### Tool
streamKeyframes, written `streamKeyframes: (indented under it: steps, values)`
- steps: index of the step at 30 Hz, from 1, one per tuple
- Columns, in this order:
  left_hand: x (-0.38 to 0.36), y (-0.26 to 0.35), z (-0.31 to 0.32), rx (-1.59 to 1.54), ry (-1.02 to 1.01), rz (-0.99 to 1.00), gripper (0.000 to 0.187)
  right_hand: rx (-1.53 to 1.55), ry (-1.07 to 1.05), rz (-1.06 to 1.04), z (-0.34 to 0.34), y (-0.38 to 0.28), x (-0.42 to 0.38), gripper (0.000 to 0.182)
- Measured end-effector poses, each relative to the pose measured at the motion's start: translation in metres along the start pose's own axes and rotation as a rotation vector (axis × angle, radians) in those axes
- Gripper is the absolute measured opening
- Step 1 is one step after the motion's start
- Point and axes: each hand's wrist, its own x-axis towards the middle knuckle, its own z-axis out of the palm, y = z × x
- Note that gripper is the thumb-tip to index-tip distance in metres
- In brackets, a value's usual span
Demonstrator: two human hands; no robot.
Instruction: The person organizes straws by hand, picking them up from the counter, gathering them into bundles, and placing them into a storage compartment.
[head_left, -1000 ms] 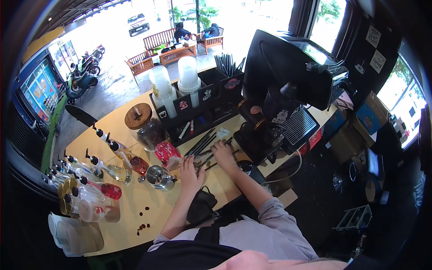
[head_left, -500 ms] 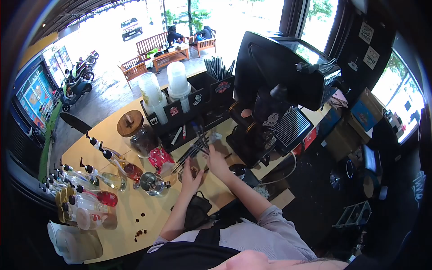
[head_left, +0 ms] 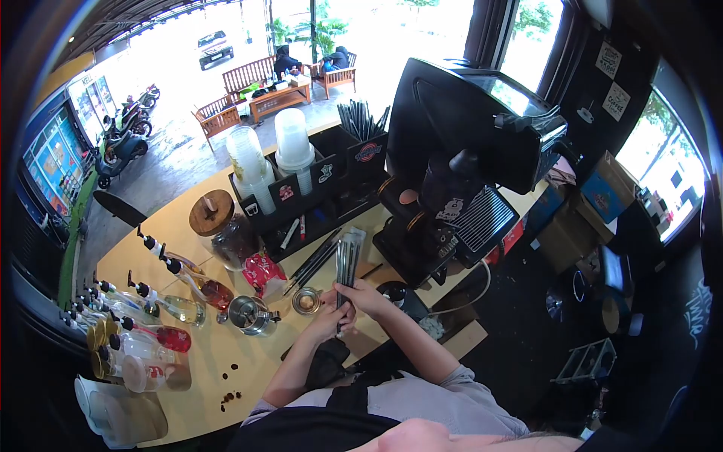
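Note:
A bundle of thin black straws (head_left: 347, 260), partly in clear plastic, stands nearly upright above the counter's front. My right hand (head_left: 364, 298) is wrapped round its lower part. Just below, my left hand (head_left: 328, 321) closes about the bottom end, its fingers touching my right hand. More black straws (head_left: 311, 262) lie loose on the counter, left of the bundle. Beside my left hand sits a small round metal cup (head_left: 306, 300). A steel pitcher (head_left: 252, 315) is further left.
Pump bottles (head_left: 181, 307) and a wooden-lidded jar (head_left: 224, 233) occupy the left counter. A black organiser (head_left: 300, 188) holds plastic cups (head_left: 292, 139) and upright straws (head_left: 364, 120). The coffee grinder (head_left: 444, 192) and espresso machine (head_left: 474, 113) are at right. Coffee beans (head_left: 230, 397) lie near the front edge.
Both hands have drawn back towards my body and come together. The straw bundle has been brought upright, and my left hand has moved from beside the loose straws to its lower end.

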Motion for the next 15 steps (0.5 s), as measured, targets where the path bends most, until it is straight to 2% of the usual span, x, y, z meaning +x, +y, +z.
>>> streamKeyframes:
  steps: [1, 3, 4, 6, 12, 14, 15]
  values:
    - [-0.002, 0.001, 0.005, -0.077, -0.074, -0.035, 0.03, 0.0, 0.001, 0.0, -0.001, 0.0, -0.001, 0.03]
    - [-0.003, 0.001, 0.01, -0.09, -0.12, -0.081, 0.03, 0.071, 0.237, -0.069, -0.001, -0.006, -0.005, 0.036]
    - [-0.003, 0.0, 0.011, -0.101, -0.164, -0.124, 0.03, 0.072, 0.24, -0.07, -0.001, -0.012, -0.005, 0.036]
    - [-0.002, -0.003, 0.012, -0.089, -0.187, -0.143, 0.03, 0.345, 0.404, -0.15, -0.003, -0.025, -0.005, 0.04]
    - [-0.006, 0.0, 0.015, 0.005, -0.224, -0.189, 0.029, 0.469, 0.553, -0.323, -0.001, -0.062, -0.009, 0.045]
    - [-0.009, 0.004, 0.018, 0.035, -0.229, -0.206, 0.029, 0.433, 0.609, -0.353, -0.003, -0.063, -0.008, 0.044]
    - [-0.011, 0.007, 0.021, 0.074, -0.219, -0.211, 0.029, 0.244, 0.596, -0.338, -0.008, -0.061, -0.008, 0.04]
